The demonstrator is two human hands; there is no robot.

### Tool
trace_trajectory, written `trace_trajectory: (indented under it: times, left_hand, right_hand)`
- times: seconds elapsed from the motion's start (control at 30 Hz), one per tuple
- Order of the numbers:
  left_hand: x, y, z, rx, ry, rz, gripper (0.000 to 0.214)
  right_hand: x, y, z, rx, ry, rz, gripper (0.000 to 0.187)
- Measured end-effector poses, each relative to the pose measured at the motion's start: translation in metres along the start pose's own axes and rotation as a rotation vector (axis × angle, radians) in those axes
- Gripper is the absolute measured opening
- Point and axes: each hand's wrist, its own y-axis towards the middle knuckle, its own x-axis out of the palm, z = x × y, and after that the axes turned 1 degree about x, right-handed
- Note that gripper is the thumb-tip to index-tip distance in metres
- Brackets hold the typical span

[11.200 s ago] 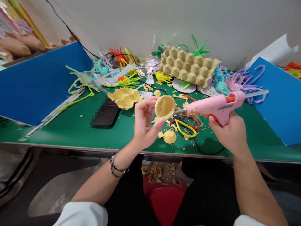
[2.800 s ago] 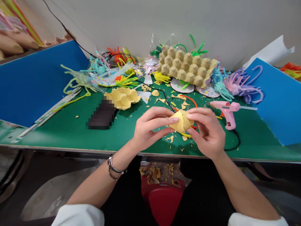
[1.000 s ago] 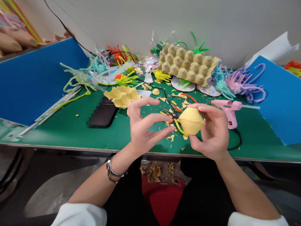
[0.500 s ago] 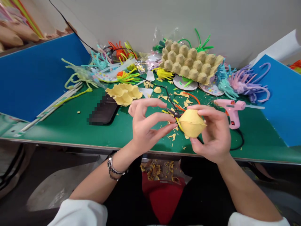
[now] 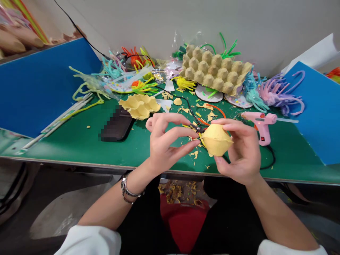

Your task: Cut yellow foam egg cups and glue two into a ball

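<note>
Two yellow egg-carton cups are set rim to rim as a hollow ball (image 5: pixel 217 141), with a rough seam around its middle. My right hand (image 5: pixel 243 150) grips the ball from the right, fingers on top and thumb below. From the left, my left hand (image 5: pixel 170 141) pinches at the seam's edge with its fingertips; its index finger is bent above. Dark-jawed cutters (image 5: pixel 197 128) lie on the table behind the ball, partly covered by my left fingers. A pink hot glue gun (image 5: pixel 262 124) with a glue stick in its back stands right of my right hand.
Behind are a yellow carton piece (image 5: pixel 140 106), a grey-brown egg tray (image 5: pixel 215 69) and colourful pipe-cleaner bunches (image 5: pixel 278 90). A dark phone-like object (image 5: pixel 118 125) lies left. Blue panels (image 5: pixel 47 85) flank the green table (image 5: pixel 132 152). Yellow scraps (image 5: pixel 195 154) are scattered about.
Almost nothing differs. Both hands keep their hold on the yellow ball, which has barely shifted.
</note>
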Motion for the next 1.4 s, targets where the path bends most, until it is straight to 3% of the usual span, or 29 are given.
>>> trace_trajectory:
  times: [0.7,0.87,1.07,1.23,1.4]
  left_hand:
    - [0.004,0.0,0.0,0.017,-0.04,0.018,0.009]
    - [0.001,0.001,-0.003,0.017,-0.022,0.034,0.008]
    - [-0.001,0.002,-0.009,-0.039,-0.053,0.049,0.011]
    - [-0.003,0.0,-0.01,-0.059,-0.012,-0.041,0.019]
    - [-0.02,0.0,-0.008,-0.051,-0.023,-0.331,0.024]
  right_hand:
    - [0.001,-0.001,-0.002,0.038,-0.041,-0.021,0.057]
    - [0.0,0.001,0.003,-0.021,0.03,-0.003,0.062]
    - [-0.003,0.002,0.007,0.052,0.103,0.046,0.063]
    - [-0.012,0.004,0.02,0.149,0.117,0.159,0.053]
    - [-0.024,0.004,0.033,0.179,0.042,0.24,0.043]
